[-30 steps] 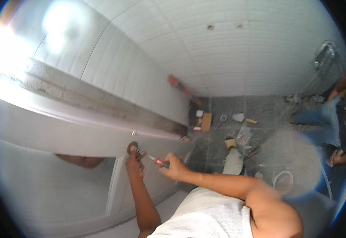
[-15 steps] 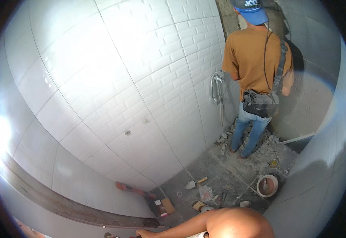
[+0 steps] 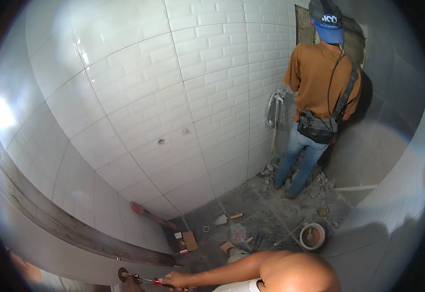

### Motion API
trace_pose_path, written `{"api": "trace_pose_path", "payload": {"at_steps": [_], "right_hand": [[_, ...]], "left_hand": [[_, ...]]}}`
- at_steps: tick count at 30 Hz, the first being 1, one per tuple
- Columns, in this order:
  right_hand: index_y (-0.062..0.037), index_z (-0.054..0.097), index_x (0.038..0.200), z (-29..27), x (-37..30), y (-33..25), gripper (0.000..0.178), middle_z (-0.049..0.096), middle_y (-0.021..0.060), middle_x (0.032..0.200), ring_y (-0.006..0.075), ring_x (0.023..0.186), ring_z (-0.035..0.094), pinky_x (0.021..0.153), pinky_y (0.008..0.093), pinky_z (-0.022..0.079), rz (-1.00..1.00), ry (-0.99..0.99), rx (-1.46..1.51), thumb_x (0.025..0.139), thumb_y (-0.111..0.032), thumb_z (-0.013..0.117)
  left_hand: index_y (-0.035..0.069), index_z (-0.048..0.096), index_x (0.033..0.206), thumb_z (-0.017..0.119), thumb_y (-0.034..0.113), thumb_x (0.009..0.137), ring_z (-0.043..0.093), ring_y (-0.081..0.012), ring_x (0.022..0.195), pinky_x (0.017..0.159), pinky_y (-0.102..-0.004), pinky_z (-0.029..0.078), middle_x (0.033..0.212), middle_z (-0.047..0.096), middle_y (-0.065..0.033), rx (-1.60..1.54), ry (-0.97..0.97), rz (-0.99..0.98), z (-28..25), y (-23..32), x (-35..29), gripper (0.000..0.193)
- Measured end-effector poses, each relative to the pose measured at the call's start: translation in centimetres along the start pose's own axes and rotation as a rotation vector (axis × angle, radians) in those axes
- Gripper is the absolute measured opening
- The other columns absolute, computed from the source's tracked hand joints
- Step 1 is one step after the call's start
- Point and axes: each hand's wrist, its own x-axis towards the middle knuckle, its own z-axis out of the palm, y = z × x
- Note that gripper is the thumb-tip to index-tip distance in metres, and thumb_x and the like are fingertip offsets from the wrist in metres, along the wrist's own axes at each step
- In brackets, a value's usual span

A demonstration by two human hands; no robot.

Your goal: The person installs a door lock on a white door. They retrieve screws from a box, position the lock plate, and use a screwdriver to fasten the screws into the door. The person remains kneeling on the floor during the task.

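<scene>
My right hand [image 3: 177, 280], at the lower edge, is closed round the red handle of a screwdriver [image 3: 158, 282]. The screwdriver's shaft points left toward a round brass-coloured plate [image 3: 123, 274] on the pale door [image 3: 88, 265]. Beside that plate, my left hand [image 3: 132, 282] has its fingers drawn together near the screwdriver's tip. What they pinch is too small to make out, and the picture's lower edge cuts that hand off. My bare right arm [image 3: 232, 273] reaches across from the lower right.
A person [image 3: 322, 87] in a brown shirt stands facing the far corner, among broken rubble [image 3: 317, 187]. On the floor are a bucket [image 3: 313, 237], a trowel [image 3: 221, 220], a small cardboard box [image 3: 189, 241] and a clear bag [image 3: 238, 232]. A red tool [image 3: 152, 216] leans along the left wall.
The view has shifted, bringing both hands, the screwdriver and the round plate further into sight. The other person's arms have moved slightly, still at the far corner.
</scene>
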Motion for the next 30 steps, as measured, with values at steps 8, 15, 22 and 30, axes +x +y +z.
{"api": "trace_pose_path", "payload": {"at_steps": [8,15,22,30], "right_hand": [[0.0006,0.052,0.105,-0.5,0.4,2.7,0.052,0.059,0.0186,0.100,0.0306,0.094,0.058,0.078,0.0437,0.047,-0.526,0.267,-0.504,0.085,-0.045,0.066],[0.0001,0.052,0.106,-0.2,3.1,1.8,0.049,0.060,0.0194,0.101,0.0328,0.095,0.059,0.078,0.0445,0.047,-0.512,0.264,-0.427,0.085,-0.043,0.064],[-0.0003,0.053,0.105,-2.9,1.4,-0.4,0.048,0.060,0.0192,0.099,0.0326,0.093,0.059,0.078,0.0443,0.047,-0.622,0.378,-0.459,0.086,-0.042,0.064],[-0.0009,0.053,0.104,-5.4,-2.0,-0.5,0.046,0.060,0.0190,0.098,0.0325,0.092,0.059,0.077,0.0440,0.047,-0.695,0.461,-0.460,0.087,-0.042,0.064]], "left_hand": [[0.006,0.067,0.090,0.049,0.037,0.097,0.048,-0.0099,0.053,0.045,-0.0291,0.035,0.069,0.061,-0.0023,0.158,0.023,0.116,4.1,6.2,-5.1,0.036],[0.006,0.066,0.098,0.049,0.033,0.098,0.048,-0.0100,0.054,0.044,-0.0287,0.035,0.072,0.061,-0.0033,0.277,-0.057,0.334,3.8,5.7,-1.2,0.033],[0.005,0.065,0.101,0.050,0.033,0.098,0.049,-0.0103,0.055,0.046,-0.0289,0.037,0.073,0.061,-0.0034,0.243,-0.124,0.489,7.6,9.9,-1.4,0.032],[0.005,0.064,0.103,0.052,0.032,0.097,0.049,-0.0106,0.057,0.048,-0.0290,0.038,0.074,0.061,-0.0036,0.268,-0.193,0.602,11.1,12.7,-3.8,0.031]]}}
